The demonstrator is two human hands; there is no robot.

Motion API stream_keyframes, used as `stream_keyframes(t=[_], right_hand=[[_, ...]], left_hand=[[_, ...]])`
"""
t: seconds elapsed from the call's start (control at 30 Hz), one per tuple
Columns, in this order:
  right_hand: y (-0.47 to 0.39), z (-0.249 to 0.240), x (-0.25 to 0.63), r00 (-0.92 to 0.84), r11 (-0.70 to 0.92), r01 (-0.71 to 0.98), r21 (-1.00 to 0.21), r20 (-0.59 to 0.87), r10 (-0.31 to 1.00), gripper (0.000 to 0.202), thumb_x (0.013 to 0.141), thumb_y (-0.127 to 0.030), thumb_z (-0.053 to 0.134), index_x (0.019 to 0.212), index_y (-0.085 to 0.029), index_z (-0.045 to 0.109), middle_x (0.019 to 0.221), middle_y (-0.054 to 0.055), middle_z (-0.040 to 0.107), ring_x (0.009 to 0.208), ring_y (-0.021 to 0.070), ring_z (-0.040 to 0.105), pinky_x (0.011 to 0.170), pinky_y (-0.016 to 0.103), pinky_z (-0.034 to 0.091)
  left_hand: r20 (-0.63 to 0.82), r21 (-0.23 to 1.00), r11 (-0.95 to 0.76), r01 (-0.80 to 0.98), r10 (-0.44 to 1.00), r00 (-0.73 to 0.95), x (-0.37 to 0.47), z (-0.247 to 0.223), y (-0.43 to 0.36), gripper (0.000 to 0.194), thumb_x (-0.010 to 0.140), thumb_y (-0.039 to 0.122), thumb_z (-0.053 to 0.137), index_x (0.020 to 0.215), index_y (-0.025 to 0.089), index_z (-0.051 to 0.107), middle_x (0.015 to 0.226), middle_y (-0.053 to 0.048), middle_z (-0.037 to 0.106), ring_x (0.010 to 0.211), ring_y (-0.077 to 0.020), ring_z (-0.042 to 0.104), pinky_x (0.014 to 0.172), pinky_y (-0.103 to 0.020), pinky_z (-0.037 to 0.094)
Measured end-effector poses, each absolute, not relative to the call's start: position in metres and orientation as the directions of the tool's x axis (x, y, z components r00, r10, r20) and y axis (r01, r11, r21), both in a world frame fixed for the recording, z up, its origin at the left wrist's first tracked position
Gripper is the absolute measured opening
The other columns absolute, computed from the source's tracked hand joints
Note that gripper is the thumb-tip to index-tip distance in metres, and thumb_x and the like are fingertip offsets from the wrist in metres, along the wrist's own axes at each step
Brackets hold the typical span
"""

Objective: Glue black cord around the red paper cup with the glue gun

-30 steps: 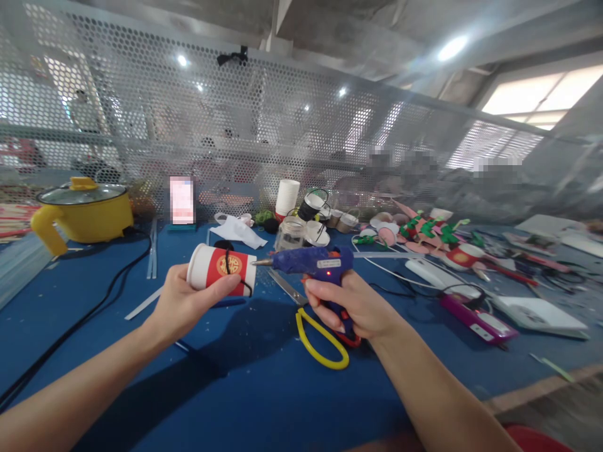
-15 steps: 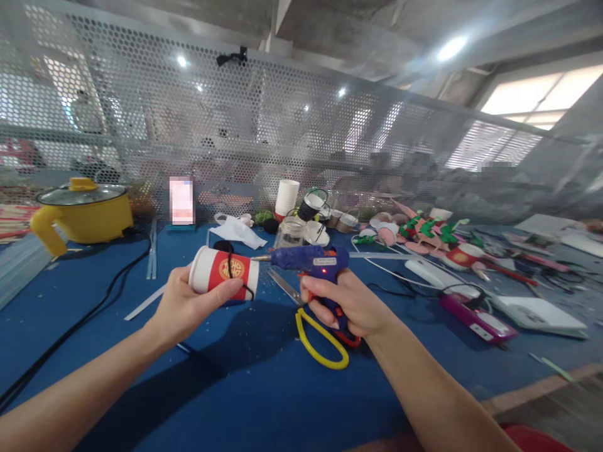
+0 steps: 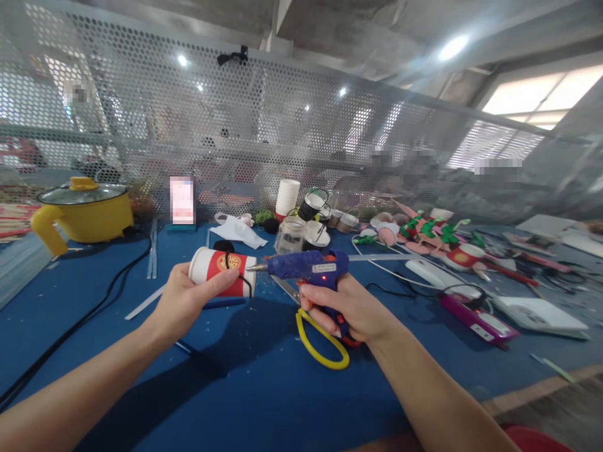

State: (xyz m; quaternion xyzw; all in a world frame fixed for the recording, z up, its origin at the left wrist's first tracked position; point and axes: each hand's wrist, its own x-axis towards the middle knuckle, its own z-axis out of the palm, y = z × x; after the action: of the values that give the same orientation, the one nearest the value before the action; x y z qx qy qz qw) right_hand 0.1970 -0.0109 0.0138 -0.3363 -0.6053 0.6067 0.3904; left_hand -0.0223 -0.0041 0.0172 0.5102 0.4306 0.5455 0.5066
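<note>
My left hand [image 3: 186, 301] is closed around a red and white paper cup [image 3: 200, 267] with a gold emblem, tipped on its side above the table. A black cord [image 3: 245, 280] lies across the cup, and my left thumb presses near it. My right hand [image 3: 351, 307] grips a blue glue gun [image 3: 301, 263], its fingers at the orange trigger and a red light lit on its body. The metal nozzle is at the cup's right end; whether it touches I cannot tell. Yellow-handled scissors [image 3: 325, 351] lie under the gun, partly covered by it.
A yellow electric pot [image 3: 89, 213] stands at left, its black cable running forward. Behind my hands are a phone [image 3: 182, 201], stacked paper cups [image 3: 287, 198] and a glass jar [image 3: 289, 235]. At right lie a purple power strip [image 3: 478, 320] and pink and green craft pieces [image 3: 428, 232].
The glue gun has shifted slightly left and down, its nozzle now lower and over the cup's edge. The cup has turned slightly in my left hand, and the thumb sits a little higher.
</note>
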Motion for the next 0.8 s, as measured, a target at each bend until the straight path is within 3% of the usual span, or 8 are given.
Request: stream_keyframes(t=[0.23,0.53,0.8], right_hand=[[-0.0099,0.0162,0.1943,-0.381,0.002,-0.064,-0.998,0.026,0.924,0.027,0.072,-0.035,0.058,0.060,-0.012,0.053,0.030,-0.006,0.042,0.024,0.0026,0.031,0.028,0.016,0.022],[-0.0107,0.0128,0.1958,-0.437,0.042,-0.056,-0.998,0.063,0.897,0.024,0.073,-0.033,0.057,0.062,-0.012,0.054,0.032,-0.007,0.042,0.025,0.0032,0.033,0.029,0.016,0.027],[-0.0104,0.0137,0.1937,-0.405,0.032,-0.077,-0.997,0.060,0.912,0.026,0.073,-0.035,0.056,0.062,-0.012,0.053,0.031,-0.006,0.042,0.025,0.0024,0.032,0.029,0.015,0.024]], left_hand=[[0.106,0.992,-0.104,-0.070,0.994,0.027,-0.0214,0.0195,-0.0073,0.015,0.056,0.029,0.073,0.061,0.016,0.067,0.062,-0.002,0.070,0.056,-0.0165,0.064,0.054,-0.022,0.052],[0.063,0.983,-0.058,-0.172,0.998,0.028,-0.0196,0.0198,-0.0042,0.014,0.057,0.028,0.073,0.062,0.017,0.067,0.063,-0.001,0.071,0.057,-0.0157,0.065,0.057,-0.022,0.052],[0.075,0.991,-0.071,-0.116,0.997,0.035,-0.0205,0.0198,-0.0065,0.015,0.057,0.029,0.073,0.063,0.017,0.068,0.063,-0.002,0.071,0.057,-0.0161,0.065,0.054,-0.021,0.052]])
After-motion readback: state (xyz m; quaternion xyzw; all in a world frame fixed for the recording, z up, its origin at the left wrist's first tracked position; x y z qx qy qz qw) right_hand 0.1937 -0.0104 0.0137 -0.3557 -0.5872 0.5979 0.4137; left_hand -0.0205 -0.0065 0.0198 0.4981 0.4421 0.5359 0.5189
